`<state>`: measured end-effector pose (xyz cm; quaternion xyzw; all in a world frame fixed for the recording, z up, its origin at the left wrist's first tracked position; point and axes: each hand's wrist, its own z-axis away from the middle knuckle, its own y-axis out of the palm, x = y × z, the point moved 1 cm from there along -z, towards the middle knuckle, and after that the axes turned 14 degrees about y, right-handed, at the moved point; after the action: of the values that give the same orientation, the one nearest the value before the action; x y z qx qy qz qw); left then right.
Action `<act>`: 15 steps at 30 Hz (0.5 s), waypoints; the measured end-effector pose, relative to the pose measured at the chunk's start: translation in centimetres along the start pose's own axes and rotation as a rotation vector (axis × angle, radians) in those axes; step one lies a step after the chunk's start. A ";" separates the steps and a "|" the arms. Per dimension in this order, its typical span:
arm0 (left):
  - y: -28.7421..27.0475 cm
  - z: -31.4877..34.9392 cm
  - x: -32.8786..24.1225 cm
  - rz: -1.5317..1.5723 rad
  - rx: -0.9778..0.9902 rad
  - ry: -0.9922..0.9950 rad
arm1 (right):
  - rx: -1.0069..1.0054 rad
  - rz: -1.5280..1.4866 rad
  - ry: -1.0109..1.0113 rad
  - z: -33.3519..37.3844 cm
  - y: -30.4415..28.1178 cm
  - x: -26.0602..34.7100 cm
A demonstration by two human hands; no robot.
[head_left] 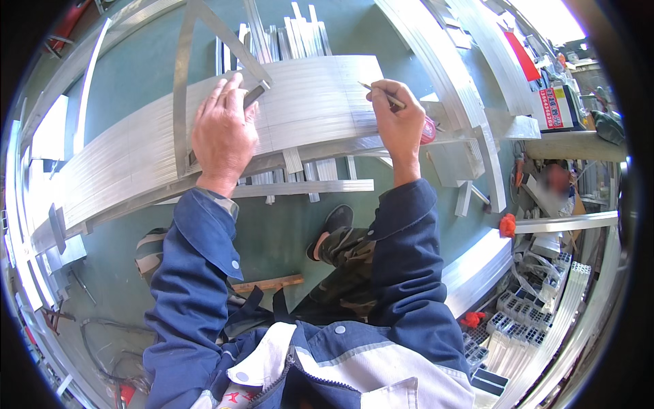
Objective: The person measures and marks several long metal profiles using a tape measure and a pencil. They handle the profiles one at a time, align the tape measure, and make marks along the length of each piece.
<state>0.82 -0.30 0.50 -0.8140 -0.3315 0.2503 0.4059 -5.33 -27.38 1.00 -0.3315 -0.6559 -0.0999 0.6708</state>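
Note:
A broad row of long silver aluminium profiles (306, 102) lies side by side in front of me. Across its left part rests a metal triangular set square (181, 82), its upper corner reaching past the far edge of the row. My left hand (225, 136) is over the near side of the square, gripping its dark edge bar; the palm hides much of that bar. Between the thumb and fingers of my right hand (398, 126) is a thin pencil-like marker (388, 97), its tip pointing left above the profiles. Faint lines cross the metal.
Beside my right wrist is a red round object (428, 131), partly hidden. More profiles (293, 37) lie under and beyond the row. Long beams (443, 61) stand to the right. Bundled hollow sections (524, 307) fill the lower right. A wooden strip (269, 283) lies near my foot.

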 end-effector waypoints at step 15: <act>-0.1 0.0 0.4 0.011 -0.017 0.044 | -0.032 -0.036 -0.038 0.0 0.1 -0.8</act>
<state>1.00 0.08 0.54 -0.8246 -0.3203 0.2317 0.4047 -5.36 -27.58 0.25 -0.3322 -0.6725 -0.1164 0.6510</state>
